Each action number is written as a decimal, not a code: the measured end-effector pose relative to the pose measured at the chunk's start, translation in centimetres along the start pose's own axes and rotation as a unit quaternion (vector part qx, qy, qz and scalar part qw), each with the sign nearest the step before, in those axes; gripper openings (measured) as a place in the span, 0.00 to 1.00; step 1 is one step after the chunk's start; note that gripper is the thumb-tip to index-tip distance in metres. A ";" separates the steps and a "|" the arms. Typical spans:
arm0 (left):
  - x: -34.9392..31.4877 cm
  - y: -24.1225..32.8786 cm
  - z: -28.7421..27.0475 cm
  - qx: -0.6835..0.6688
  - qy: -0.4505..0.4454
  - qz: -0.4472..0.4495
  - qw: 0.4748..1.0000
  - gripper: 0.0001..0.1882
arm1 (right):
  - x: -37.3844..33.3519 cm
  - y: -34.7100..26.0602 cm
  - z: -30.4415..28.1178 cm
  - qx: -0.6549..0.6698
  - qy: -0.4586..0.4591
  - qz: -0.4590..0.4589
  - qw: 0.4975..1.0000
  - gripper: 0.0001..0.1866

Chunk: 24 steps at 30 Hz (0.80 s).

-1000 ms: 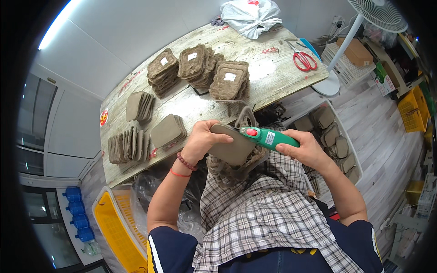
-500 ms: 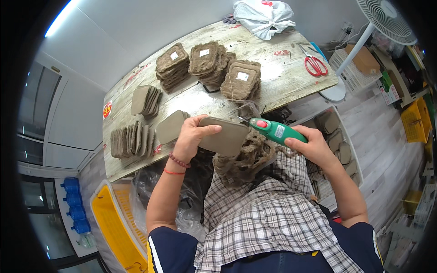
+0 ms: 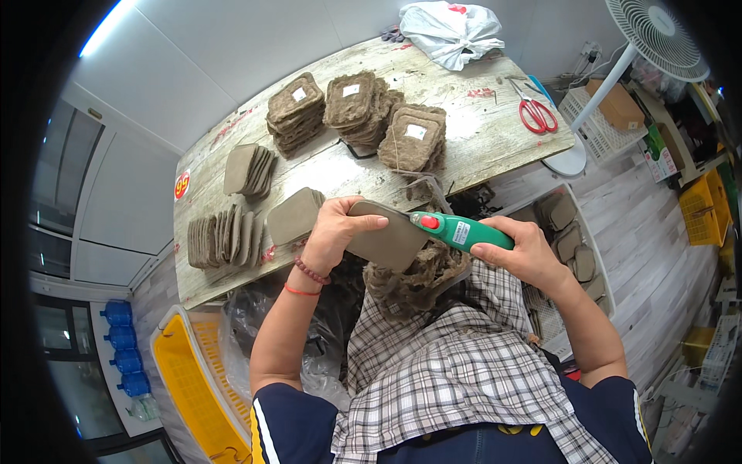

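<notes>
My left hand (image 3: pixel 338 234) grips a flat grey-brown pad (image 3: pixel 386 243) with rounded corners by its left side, thumb on the face. In my right hand (image 3: pixel 529 251) is a green handheld power tool (image 3: pixel 468 233) with a red button. Its dark tip is at the pad's upper right edge; whether it touches I cannot tell. Below the pad, a heap of fuzzy brown scrap (image 3: pixel 413 286) lies on my checked apron (image 3: pixel 456 363). Close to my left hand, a smooth-edged pad (image 3: pixel 294 216) rests at the table's front edge.
On the worn table (image 3: pixel 483 127) stand fuzzy-edged stacks (image 3: pixel 295 116), smooth pads in a leaning row (image 3: pixel 224 240), red-handled scissors (image 3: pixel 537 116) and a white plastic bag (image 3: pixel 452 35). A yellow crate (image 3: pixel 189 379) is at left, a white crate (image 3: pixel 610 305) of pads at right, a fan (image 3: pixel 657 35) beyond.
My right hand has brought the green tool left, and its tip is now at the pad's upper edge. The pad has turned slightly in my left hand.
</notes>
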<state>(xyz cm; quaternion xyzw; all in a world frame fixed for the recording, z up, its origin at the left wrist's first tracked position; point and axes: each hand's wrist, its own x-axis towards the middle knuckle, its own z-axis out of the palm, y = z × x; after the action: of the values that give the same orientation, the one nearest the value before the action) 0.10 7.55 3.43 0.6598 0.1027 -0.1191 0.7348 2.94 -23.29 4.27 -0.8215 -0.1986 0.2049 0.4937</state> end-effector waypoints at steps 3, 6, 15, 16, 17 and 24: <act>0.2 0.0 0.0 0.009 -0.019 -0.011 1.000 0.08 | 0.4 -0.7 0.3 0.013 -0.007 0.011 1.000 0.23; 0.2 0.5 -0.1 0.016 -0.044 -0.033 0.998 0.09 | 1.1 -1.1 0.6 0.029 -0.016 0.012 0.999 0.23; -0.5 1.1 -1.6 0.049 -0.030 -0.029 0.998 0.13 | 4.0 -2.1 2.5 0.108 -0.054 -0.012 0.993 0.22; -0.8 0.9 -2.6 0.051 -0.029 -0.002 0.998 0.15 | 4.1 -1.8 2.7 0.145 -0.056 -0.011 0.988 0.22; -1.3 0.8 -3.9 0.052 -0.023 0.023 0.998 0.17 | 4.2 -1.5 3.0 0.160 -0.041 -0.021 0.986 0.21; -1.8 -2.7 -14.5 -0.031 0.238 0.107 0.965 0.24 | 0.6 2.9 0.3 0.191 0.059 0.023 0.980 0.20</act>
<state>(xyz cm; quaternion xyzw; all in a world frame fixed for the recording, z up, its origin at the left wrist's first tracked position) -2.41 21.75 -0.16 0.6533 0.2073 0.1239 0.7175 3.59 -24.03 1.44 -0.7272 -0.1070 0.2017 0.6473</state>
